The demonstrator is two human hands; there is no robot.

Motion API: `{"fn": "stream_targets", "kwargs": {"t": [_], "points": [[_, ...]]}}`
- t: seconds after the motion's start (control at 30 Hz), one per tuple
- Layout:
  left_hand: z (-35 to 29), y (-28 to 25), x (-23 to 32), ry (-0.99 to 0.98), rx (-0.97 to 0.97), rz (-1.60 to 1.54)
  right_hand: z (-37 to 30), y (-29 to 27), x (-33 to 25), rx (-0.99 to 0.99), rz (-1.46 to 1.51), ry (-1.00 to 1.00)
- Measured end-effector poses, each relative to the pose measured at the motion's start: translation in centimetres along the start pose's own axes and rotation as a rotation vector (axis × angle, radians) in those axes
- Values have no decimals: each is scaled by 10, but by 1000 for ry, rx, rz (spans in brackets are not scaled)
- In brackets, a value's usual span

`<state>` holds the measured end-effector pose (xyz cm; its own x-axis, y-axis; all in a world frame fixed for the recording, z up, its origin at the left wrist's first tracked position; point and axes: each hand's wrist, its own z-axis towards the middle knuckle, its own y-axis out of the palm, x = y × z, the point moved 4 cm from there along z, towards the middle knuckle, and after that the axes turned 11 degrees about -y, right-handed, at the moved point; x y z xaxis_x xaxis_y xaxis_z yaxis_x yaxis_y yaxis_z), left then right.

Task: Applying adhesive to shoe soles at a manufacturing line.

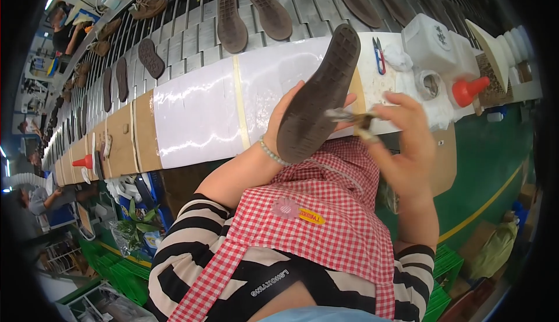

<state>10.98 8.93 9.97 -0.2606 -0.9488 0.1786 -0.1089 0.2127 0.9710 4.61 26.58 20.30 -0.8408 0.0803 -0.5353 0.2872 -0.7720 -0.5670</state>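
My left hand (275, 122) supports a dark brown shoe sole (319, 97) from beneath, with fingertips showing past its right edge. The sole is tilted, its toe end pointing away from me and its inner side with a grid of recesses facing up. In my right hand (409, 150) is a small brush (362, 120), pinched between thumb and fingers and smeared by motion. Its pale tip is at the sole's right edge; I cannot tell whether it touches. Beyond them, a pair of brown soles (233, 27) lies on the conveyor.
White-covered work boards (198, 106) run along the metal slat conveyor (198, 36). At the right are thread snips (379, 57), a white plastic jug (428, 42), a small glass jar (429, 84) and a red-capped bottle (469, 91). Green crates (119, 278) stand at the lower left.
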Motion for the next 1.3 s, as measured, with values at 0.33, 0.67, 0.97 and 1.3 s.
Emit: {"fn": "stream_targets", "kwargs": {"t": [0.33, 0.67, 0.97, 1.3], "points": [[1, 7, -9, -15, -27, -82, 6, 45, -28, -154, -21, -319], [6, -1, -7, -21, 25, 121, 4, 47, -30, -216, 16, -338], [6, -2, -6, -93, 64, -69, 8, 44, -30, -277, 34, -368], [2, -5, -14, -114, 128, 52, 10, 36, -30, -360, -45, -398]]}}
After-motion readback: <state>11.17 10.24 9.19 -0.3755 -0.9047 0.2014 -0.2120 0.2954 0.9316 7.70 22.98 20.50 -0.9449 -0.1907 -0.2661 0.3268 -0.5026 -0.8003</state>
